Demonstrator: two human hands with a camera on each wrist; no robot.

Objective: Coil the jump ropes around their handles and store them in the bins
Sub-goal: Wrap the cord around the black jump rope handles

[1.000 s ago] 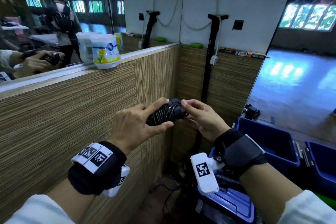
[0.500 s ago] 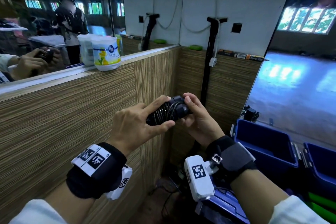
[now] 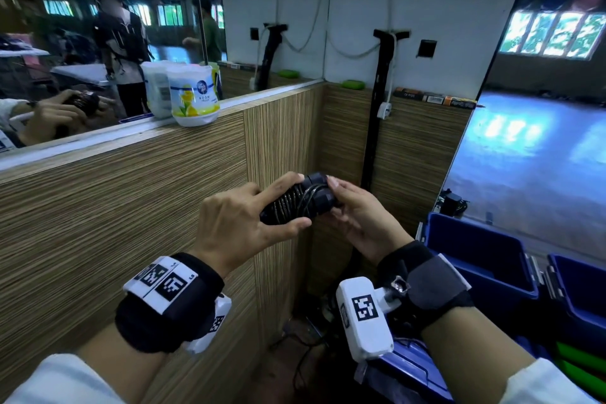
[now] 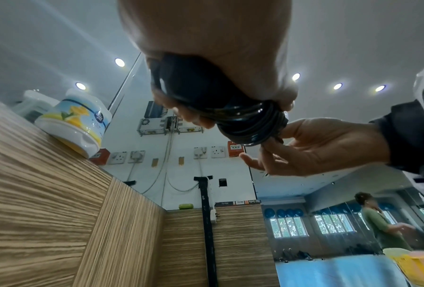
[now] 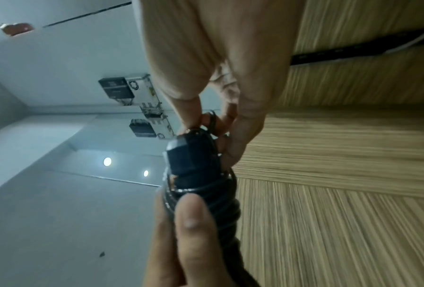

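Left hand (image 3: 242, 226) clamps the coiled jump rope (image 3: 295, 202) at chest height, keeping the turns tight | right hand (image 3: 357, 216) pinches the handle end, probably tucking the last loop (blurred) | blue bins (image 3: 485, 259) wait open, low right, for the drop.

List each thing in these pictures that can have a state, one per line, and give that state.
jump rope: black cord coiled round its handles, held up in the air, not yet stored.
left hand: grips the coiled bundle.
right hand: fingertips pinch the bundle's end.
blue bin: open-topped, on the floor to the right.
air freshener tub: upright on the ledge.
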